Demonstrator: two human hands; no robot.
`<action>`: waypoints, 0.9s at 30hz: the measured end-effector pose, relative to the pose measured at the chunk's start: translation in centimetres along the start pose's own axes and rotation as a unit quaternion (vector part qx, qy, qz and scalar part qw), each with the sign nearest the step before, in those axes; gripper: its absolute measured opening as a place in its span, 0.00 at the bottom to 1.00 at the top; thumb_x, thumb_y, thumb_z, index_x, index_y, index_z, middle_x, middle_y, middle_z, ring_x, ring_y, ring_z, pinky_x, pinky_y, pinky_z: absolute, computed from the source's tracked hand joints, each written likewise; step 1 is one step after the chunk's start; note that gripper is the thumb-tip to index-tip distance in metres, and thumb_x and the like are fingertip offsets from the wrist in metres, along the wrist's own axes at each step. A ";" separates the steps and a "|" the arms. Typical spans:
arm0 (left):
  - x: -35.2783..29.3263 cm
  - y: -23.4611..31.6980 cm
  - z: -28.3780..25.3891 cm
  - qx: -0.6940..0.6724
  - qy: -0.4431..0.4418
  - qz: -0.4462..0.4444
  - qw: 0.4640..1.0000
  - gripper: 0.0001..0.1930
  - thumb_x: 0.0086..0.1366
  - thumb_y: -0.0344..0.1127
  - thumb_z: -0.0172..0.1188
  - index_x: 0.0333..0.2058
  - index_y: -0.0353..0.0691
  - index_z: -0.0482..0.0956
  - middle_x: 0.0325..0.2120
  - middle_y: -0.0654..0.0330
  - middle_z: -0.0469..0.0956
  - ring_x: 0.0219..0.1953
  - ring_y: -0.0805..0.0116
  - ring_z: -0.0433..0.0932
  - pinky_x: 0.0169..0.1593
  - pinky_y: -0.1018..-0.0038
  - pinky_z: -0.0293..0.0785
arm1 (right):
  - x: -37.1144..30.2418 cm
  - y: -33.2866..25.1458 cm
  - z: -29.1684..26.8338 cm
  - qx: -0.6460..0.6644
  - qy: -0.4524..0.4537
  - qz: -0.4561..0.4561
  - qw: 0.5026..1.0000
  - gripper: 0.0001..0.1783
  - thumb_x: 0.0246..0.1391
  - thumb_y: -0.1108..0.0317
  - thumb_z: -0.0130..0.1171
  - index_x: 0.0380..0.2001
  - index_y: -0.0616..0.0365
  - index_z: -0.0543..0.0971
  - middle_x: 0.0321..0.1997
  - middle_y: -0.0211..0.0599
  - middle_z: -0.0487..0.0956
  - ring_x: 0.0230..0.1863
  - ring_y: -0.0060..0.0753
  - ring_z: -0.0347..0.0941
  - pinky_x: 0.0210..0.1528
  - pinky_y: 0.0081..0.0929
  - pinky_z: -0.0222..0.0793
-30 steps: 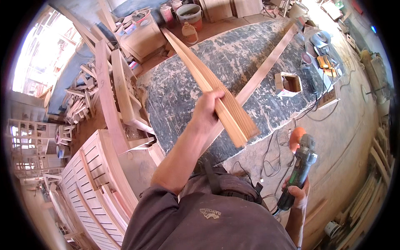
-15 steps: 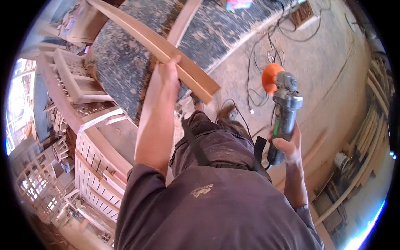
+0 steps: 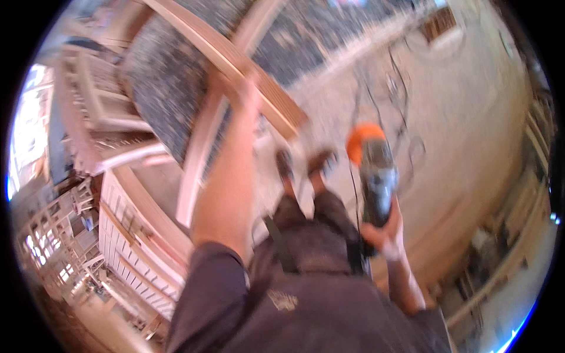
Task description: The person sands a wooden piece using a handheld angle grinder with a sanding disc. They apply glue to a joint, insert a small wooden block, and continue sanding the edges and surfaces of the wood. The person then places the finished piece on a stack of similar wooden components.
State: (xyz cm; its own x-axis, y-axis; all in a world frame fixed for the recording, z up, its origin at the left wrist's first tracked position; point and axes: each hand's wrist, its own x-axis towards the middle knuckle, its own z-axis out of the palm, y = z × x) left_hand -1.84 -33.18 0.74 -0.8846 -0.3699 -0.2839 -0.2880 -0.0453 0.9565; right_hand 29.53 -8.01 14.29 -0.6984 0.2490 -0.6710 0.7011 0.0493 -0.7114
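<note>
A long, slightly curved wooden board [image 3: 218, 50] slants from the upper left toward the middle, over a dark speckled tabletop. Around its lower edge, near the closer end, my left hand [image 3: 246, 97] is closed; motion smears its fingers. In my right hand [image 3: 385, 230] is a dark angle grinder [image 3: 378, 185], gripped by its body with the head pointing away from me. An orange disc [image 3: 360, 141] is fitted to the grinder's head. The grinder and the board are apart. Beneath the held board, a second pale wooden strip [image 3: 256, 29] crosses the tabletop.
Black cables [image 3: 403, 100] trail over the floor to the right of the table, near a brown box [image 3: 438, 25]. At left stand wooden frames [image 3: 112, 106] and a slatted wooden panel [image 3: 126, 235]. Lengths of timber [image 3: 500, 276] lie along the right side.
My right hand has brought the grinder left and closer to me. The board's near end has shifted slightly left in view. My feet now show fully, and the picture is more blurred.
</note>
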 end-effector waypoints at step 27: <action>0.6 -3.6 0.1 0.051 0.043 0.021 0.998 0.48 0.59 0.27 0.67 0.72 0.23 0.48 0.65 0.37 0.67 0.64 0.50 0.73 0.68 0.66 0.68 | 3.5 1.2 3.6 -0.034 -0.004 -0.008 0.999 0.40 0.37 0.65 0.69 0.57 0.62 0.70 0.40 0.35 0.76 0.41 0.29 0.72 0.47 0.31 0.71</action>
State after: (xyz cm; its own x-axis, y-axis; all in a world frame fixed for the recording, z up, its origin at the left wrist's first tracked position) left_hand -1.36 -33.18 -2.88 -0.8631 -0.4486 -0.2319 -0.2905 0.0654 0.9546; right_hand 27.40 -10.55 10.32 -0.7110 0.2401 -0.6609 0.6973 0.1189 -0.7069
